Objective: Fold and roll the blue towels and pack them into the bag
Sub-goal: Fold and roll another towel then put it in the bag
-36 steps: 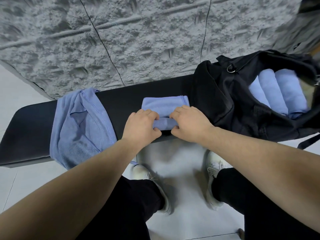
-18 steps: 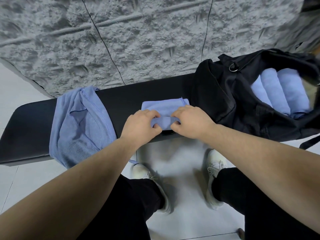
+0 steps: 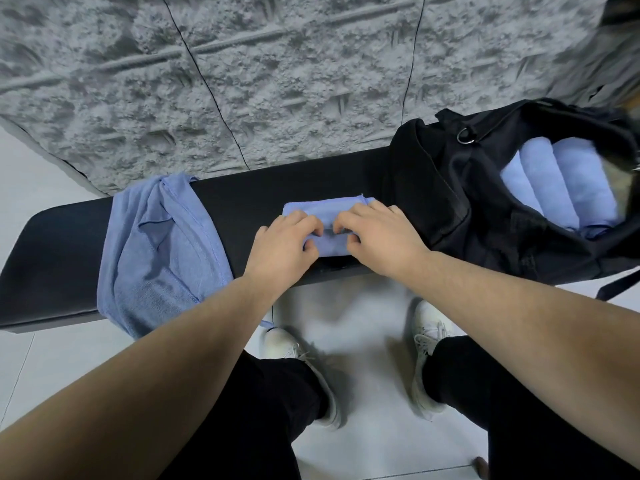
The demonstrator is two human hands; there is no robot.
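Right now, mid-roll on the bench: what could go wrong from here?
1. The half-rolled blue towel sits near the front edge of the black padded bench; a slip could drop it to the floor.
2. Left hand and right hand grip only the roll's middle, so its ends may loosen.
3. The open black fabric bag already holds rolled blue towels; fit may be tight.

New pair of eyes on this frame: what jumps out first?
Both hands, left hand and right hand, grip a half-rolled blue towel at the middle of the black bench. To the right, the open black bag already holds rolled towels side by side. To the left, a loose heap of blue towels drapes over the bench's front edge.
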